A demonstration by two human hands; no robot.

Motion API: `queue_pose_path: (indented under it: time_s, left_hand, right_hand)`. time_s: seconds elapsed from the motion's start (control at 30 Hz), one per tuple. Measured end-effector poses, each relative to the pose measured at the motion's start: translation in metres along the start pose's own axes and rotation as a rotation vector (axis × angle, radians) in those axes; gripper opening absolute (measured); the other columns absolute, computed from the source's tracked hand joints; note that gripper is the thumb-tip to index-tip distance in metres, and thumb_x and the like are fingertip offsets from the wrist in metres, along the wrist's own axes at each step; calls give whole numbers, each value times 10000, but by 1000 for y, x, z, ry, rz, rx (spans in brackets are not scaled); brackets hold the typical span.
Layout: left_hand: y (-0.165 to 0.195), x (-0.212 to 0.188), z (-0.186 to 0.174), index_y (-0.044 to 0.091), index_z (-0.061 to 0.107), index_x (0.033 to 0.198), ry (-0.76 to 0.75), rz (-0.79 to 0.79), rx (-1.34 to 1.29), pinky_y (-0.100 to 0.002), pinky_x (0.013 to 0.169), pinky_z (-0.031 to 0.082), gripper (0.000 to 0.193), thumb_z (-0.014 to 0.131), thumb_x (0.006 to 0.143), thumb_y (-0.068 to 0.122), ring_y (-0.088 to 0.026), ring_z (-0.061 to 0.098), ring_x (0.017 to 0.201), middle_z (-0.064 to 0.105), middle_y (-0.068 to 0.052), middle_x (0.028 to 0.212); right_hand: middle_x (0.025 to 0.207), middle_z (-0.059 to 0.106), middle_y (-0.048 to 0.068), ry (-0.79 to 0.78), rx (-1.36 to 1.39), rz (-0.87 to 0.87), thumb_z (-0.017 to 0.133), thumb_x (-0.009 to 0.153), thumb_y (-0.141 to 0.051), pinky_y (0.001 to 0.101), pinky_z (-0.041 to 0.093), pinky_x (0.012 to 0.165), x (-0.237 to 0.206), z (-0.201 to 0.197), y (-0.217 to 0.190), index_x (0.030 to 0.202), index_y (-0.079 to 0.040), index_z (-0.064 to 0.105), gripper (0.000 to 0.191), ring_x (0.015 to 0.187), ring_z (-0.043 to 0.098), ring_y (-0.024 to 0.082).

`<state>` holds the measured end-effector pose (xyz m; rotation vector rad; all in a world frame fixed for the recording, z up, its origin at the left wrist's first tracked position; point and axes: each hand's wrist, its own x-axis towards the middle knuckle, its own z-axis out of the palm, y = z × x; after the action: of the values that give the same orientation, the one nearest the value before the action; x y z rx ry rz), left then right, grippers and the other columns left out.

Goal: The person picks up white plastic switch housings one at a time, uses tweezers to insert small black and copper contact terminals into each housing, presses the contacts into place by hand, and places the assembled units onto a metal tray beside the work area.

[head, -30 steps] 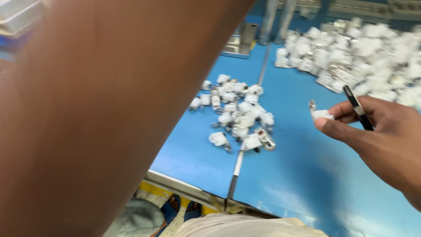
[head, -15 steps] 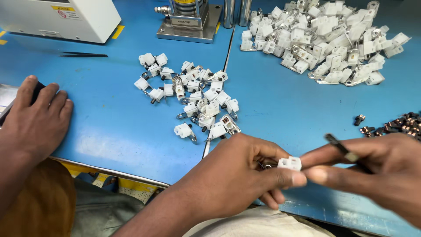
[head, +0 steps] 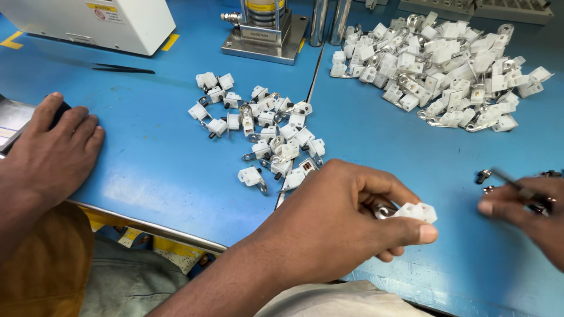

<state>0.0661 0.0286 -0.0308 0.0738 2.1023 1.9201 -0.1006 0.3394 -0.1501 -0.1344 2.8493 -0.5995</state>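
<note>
Left hand grip pinches a small white connector over the bench at 5 o'clock, judged light, rigid, slippery, best held by its body; right hand grip clasps tweezers.

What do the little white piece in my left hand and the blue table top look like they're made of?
The white piece looks like moulded plastic: matte, opaque, crisp blocky edges, with a shiny metal-looking part beside it in the left hand. The table top looks like a smooth blue mat or laminate with a soft sheen; which one is unclear. Its front edge strip appears bright metal.
</note>
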Motion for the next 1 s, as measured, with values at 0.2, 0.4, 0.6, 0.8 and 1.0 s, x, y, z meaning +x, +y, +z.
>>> queue_pose_path:
  time_s: [0.2, 0.4, 0.6, 0.8, 1.0]
  left_hand:
    - [8, -2, -2, 57, 819, 1112, 77, -54, 88, -267, 653, 624, 360, 789, 889, 338, -91, 740, 705, 784, -45, 782]
    - [12, -9, -15, 51, 801, 1118, 163, 21, 71, -288, 666, 609, 374, 794, 863, 324, -99, 747, 716, 798, -65, 789]
    - [7, -11, -21, 52, 794, 1126, 138, 87, 37, -263, 726, 641, 357, 774, 868, 299, -76, 764, 763, 799, -49, 824]
    - [2, -11, -18, 31, 788, 1129, 194, 81, 12, -282, 695, 644, 375, 801, 866, 297, -98, 763, 737, 811, -59, 848]
    - [7, -11, -10, 60, 798, 1131, 168, 57, 41, -266, 693, 630, 373, 791, 855, 310, -75, 749, 722, 801, -46, 786]
  right_hand:
    - [939, 729, 285, -35, 713, -153, 712, 994, -300, 497, 631, 705, -52, -25, -68, 1168, 62, 658, 406, 787, 783, 340]
    - [977, 697, 217, 69, 455, -353, 787, 919, -284, 379, 628, 731, -72, -29, -114, 1161, 49, 705, 420, 839, 768, 277]
    - [1039, 679, 224, -40, 541, -321, 673, 970, -256, 388, 596, 794, -50, -15, -82, 1229, 53, 600, 410, 974, 734, 294]
    - [1111, 649, 241, -194, 848, 143, 528, 1037, -236, 402, 558, 862, -33, -28, -87, 1311, 59, 488, 404, 1124, 690, 318]
    - [1275, 655, 200, -28, 756, -591, 332, 1127, -300, 362, 494, 970, -38, -52, -90, 1306, 19, 465, 389, 1268, 658, 260]
